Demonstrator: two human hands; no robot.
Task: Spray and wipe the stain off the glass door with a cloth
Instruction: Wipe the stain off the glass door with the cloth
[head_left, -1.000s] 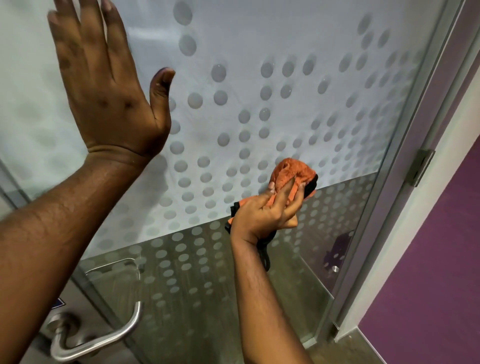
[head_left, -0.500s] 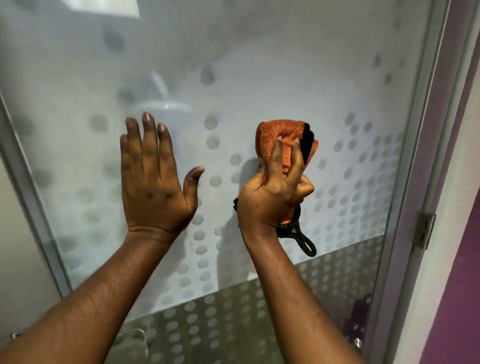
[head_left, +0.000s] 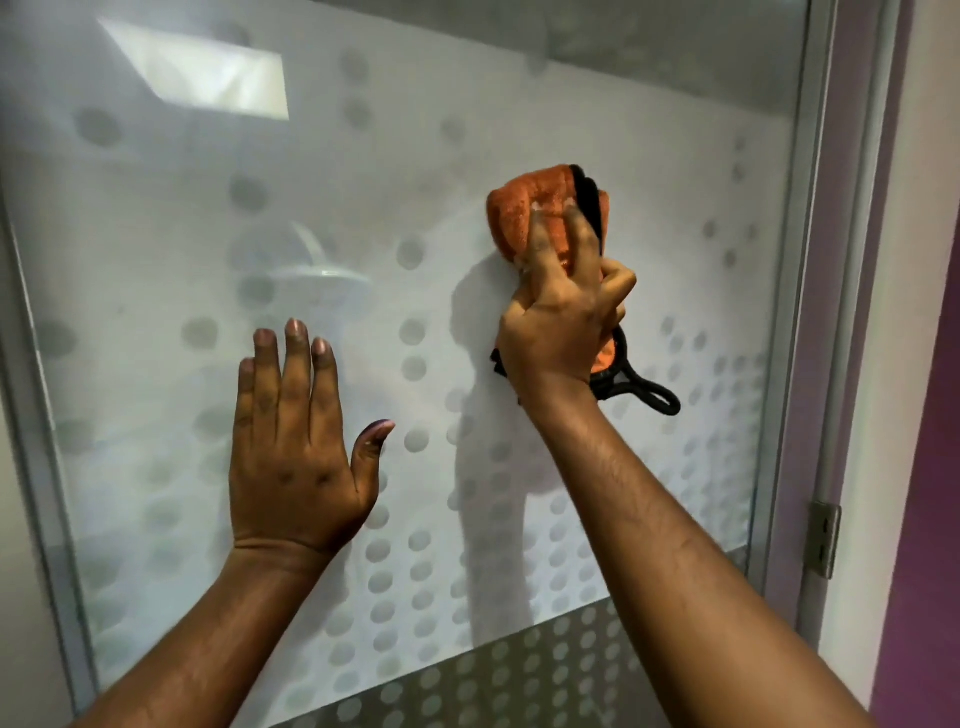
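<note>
The glass door (head_left: 519, 104) fills the view, frosted white with a pattern of round dots. My right hand (head_left: 563, 322) presses a bunched orange cloth (head_left: 530, 208) with black trim against the glass, right of centre and high up. A black loop from the cloth hangs below that hand. Flat on the glass lower left rests my left hand (head_left: 296, 457), fingers spread and holding nothing. No stain can be made out on the glass, and no spray bottle is in view.
A metal door frame (head_left: 826, 312) runs down the right side with a hinge (head_left: 823, 540) low on it. Beyond it is a white and purple wall (head_left: 930, 467). A clearer dotted band crosses the bottom of the door.
My right hand has carried the cloth up the glass from the lower band to the upper frosted part. The view has tilted up, so the door handle is out of sight.
</note>
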